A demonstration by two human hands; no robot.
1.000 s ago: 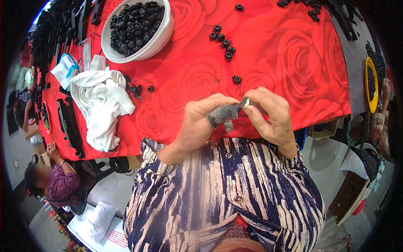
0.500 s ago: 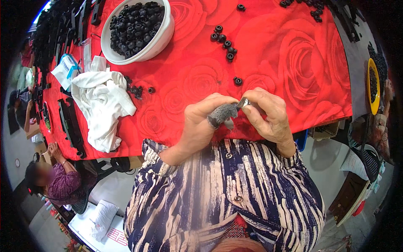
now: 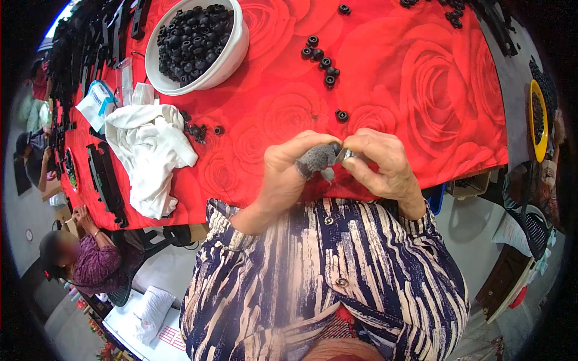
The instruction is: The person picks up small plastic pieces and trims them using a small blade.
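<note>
**Small metal part pinched between both hands above the bench edge**

Left hand: thumb sheathed in a grey fabric finger cot, pressed against a small shiny metal piece; fingers curled in, pinching it from the left. Cot probably worn for grip or protection.

Right hand: fingertips closed on the same piece from the right, held close to the body, just over the near edge of the red rose-patterned bench cloth.

Loose small black ring-shaped parts scattered just beyond the hands, within easy reach.

White round bowl heaped with identical black parts, far left corner, apparently bulk stock.

Crumpled white cloth left of the hands, near the bench edge.

Yellow-rimmed dish of dark parts, far right.

Seated person in purple, lower left, apart.
</note>
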